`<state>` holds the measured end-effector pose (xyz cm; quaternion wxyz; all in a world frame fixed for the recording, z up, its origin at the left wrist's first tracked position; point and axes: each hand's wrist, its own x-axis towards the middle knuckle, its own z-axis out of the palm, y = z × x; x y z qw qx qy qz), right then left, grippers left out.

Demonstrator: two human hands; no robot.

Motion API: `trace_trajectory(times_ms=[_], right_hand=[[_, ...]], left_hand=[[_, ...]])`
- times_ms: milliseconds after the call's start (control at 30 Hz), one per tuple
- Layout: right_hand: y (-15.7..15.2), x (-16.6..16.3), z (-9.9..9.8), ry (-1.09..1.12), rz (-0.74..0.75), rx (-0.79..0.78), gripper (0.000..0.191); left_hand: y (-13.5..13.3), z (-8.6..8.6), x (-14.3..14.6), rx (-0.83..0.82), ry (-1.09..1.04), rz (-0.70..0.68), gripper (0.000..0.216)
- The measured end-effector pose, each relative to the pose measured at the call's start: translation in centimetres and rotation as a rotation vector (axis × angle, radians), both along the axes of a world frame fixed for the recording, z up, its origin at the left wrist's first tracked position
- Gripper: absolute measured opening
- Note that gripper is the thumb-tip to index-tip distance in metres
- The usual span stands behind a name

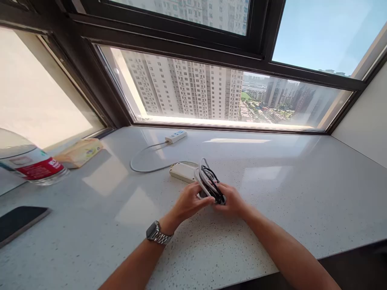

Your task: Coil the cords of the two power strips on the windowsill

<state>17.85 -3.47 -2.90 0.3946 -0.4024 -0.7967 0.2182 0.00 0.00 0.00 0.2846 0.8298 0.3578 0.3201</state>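
Both hands meet over a coiled bundle of white and black cables near the middle of the white speckled counter. My left hand, with a metal watch on its wrist, pinches the bundle's lower left side. My right hand is closed on its lower right end. The loops stand up above my fingers. Just behind the bundle lies a cream power strip, whose grey cord curves back toward a second white power strip by the window.
A plastic water bottle with a red label lies at the far left. Beside it sits a yellowish tissue pack. A dark phone lies at the left edge. The counter's front edge runs at lower right. A wide window lines the back.
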Motion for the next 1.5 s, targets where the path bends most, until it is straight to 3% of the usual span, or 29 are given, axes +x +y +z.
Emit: trace_trajectory(times_ms=[100, 267, 367, 467, 600, 667, 833, 900, 967, 1067, 1133, 1333, 1500], right_hand=[[0.1, 1.0, 0.5, 0.181, -0.007, -0.003, 0.022], [0.3, 1.8, 0.4, 0.452, -0.076, -0.121, 0.032], [0.4, 1.6, 0.3, 0.563, -0.008, -0.204, 0.035], [0.5, 1.6, 0.3, 0.544, -0.037, -0.183, 0.036], [1.1, 2.2, -0.2, 0.519, -0.276, -0.083, 0.039], [1.3, 2.4, -0.4, 0.491, -0.363, -0.025, 0.040], [0.6, 1.4, 0.0, 0.409, -0.478, 0.081, 0.040], [0.2, 0.8, 0.3, 0.371, -0.463, 0.107, 0.040], [-0.2, 0.4, 0.6, 0.323, -0.439, 0.143, 0.039], [-0.5, 0.5, 1.1, 0.200, -0.412, 0.165, 0.039], [-0.7, 0.6, 1.6, 0.065, -0.388, 0.145, 0.039], [-1.5, 0.2, 3.0, -0.303, -0.223, 0.086, 0.042], [-1.5, 0.9, 2.7, -0.213, -0.242, 0.099, 0.051]], left_hand=[[0.2, 0.0, -0.4, 0.046, 0.129, -0.034, 0.055], [-0.5, -0.4, 0.4, 0.104, 0.224, -0.050, 0.075], [-1.0, -1.0, 1.6, 0.123, 0.216, 0.026, 0.068], [-1.1, -1.3, 2.3, 0.125, 0.185, 0.085, 0.047], [-0.9, -0.9, 1.9, 0.144, 0.189, 0.080, 0.022], [-1.2, -0.4, 1.8, 0.152, 0.239, 0.097, 0.022], [-3.3, 0.3, 3.2, 0.182, 0.347, 0.289, 0.023], [-3.8, 0.2, 3.8, 0.165, 0.331, 0.229, 0.022], [-4.0, -0.1, 4.2, 0.126, 0.267, 0.062, 0.021], [-4.0, -0.9, 4.2, 0.058, 0.174, -0.226, 0.036], [-4.0, -1.6, 4.1, 0.018, 0.165, -0.331, 0.046], [-4.2, -3.1, 4.0, -0.047, 0.177, -0.341, 0.052], [-4.0, -2.6, 4.1, -0.046, 0.211, -0.341, 0.046]])
